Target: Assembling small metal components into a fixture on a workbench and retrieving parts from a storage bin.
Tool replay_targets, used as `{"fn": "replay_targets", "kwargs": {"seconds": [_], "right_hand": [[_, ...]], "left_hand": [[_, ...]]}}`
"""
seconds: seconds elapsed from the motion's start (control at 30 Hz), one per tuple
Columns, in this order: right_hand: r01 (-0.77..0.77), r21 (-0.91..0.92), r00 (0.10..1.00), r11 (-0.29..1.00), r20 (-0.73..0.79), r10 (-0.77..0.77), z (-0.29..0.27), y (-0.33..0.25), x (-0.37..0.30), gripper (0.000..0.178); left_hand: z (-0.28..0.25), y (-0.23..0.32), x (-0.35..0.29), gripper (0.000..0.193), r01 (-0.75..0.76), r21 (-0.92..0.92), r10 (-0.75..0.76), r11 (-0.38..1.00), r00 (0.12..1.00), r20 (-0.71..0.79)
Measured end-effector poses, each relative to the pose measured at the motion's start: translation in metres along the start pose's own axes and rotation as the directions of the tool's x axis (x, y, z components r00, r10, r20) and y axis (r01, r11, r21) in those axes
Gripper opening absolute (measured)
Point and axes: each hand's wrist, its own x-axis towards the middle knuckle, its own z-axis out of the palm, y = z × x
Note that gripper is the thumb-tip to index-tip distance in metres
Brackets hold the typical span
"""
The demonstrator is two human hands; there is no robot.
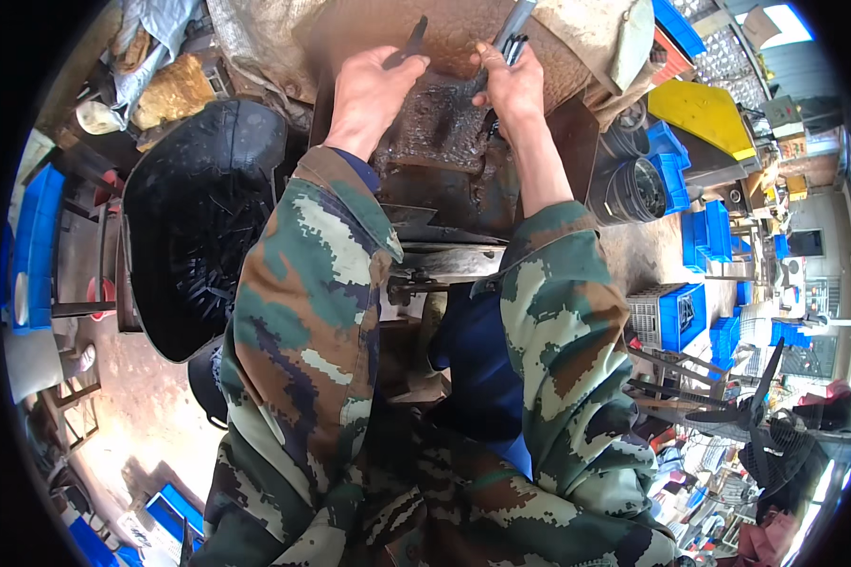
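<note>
My left hand (376, 92) is closed, with thumb and finger pinching a dark, narrow, blade-like piece (416, 36) that points up and away. My right hand (514, 87) is wrapped round several thin dark metal strips (513, 49). A grey bar-shaped piece (518, 17) rises beyond its fingers; whether it is held too, I cannot tell. Both hands hover over a wet, grimy metal work surface (435, 128) with a rough, gritty patch between them. Their palms are partly hidden.
Left of my arm stands a big black tub (208, 151) holding dark strips. Worn sheeting (265, 42) drapes the far side. At right are black buckets (633, 189), blue bins (681, 317) and a yellow panel (700, 118). A black fan (761, 406) stands at lower right.
</note>
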Motion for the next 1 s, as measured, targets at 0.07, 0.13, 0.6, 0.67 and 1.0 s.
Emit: {"fn": "replay_targets", "kwargs": {"seconds": [0.07,0.13,0.6,0.67,1.0], "right_hand": [[-0.044,0.095,0.999,0.994,0.030,0.041,-0.003,-0.007,-0.011,0.021],[-0.095,0.153,0.995,0.984,0.053,0.088,-0.018,-0.012,-0.032,0.019],[0.482,-0.231,0.713,0.845,0.664,-0.225,-0.084,0.030,-0.188,0.033],[0.445,-0.294,0.710,0.846,0.692,-0.133,-0.081,0.029,-0.194,0.032],[-0.294,-0.139,0.702,0.945,0.640,0.313,-0.083,0.004,-0.148,0.016]], "left_hand": [[-0.004,0.010,-0.006,0.038,0.035,0.238,-0.031,0.971,0.999,-0.020],[-0.008,0.011,-0.006,0.041,0.026,0.256,-0.027,0.966,1.000,0.001],[-0.002,0.003,-0.019,0.033,-0.234,0.543,-0.021,0.806,0.906,0.422],[-0.010,0.002,-0.022,0.032,-0.264,0.589,-0.033,0.764,0.895,0.444],[-0.026,-0.032,-0.019,0.027,-0.183,0.707,-0.363,0.683,0.755,0.546]]}}
